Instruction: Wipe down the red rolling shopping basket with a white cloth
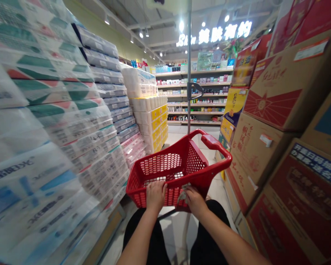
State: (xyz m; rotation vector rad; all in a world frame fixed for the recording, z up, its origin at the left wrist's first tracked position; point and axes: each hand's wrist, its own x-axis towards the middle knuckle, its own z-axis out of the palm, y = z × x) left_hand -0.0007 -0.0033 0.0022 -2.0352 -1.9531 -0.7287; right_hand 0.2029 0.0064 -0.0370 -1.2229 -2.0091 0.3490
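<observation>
A red plastic shopping cart (194, 162) with perforated basket walls stands in front of me, its handle raised at the right. My left hand (155, 193) is closed over the rim of its near side. Further right, my right hand (194, 200) pinches a crumpled, greyish cloth or tissue (184, 193) against the outside of the same wall. Through the holes the basket looks bare inside. Part of the cart's underside is hidden by my legs.
Tall stacks of wrapped tissue packs (79, 125) line the left side. Cardboard cartons (267, 92) are piled closely on the right. A thin grey pole (189, 66) rises behind the cart, and stocked shelves (206, 84) span the back of the aisle.
</observation>
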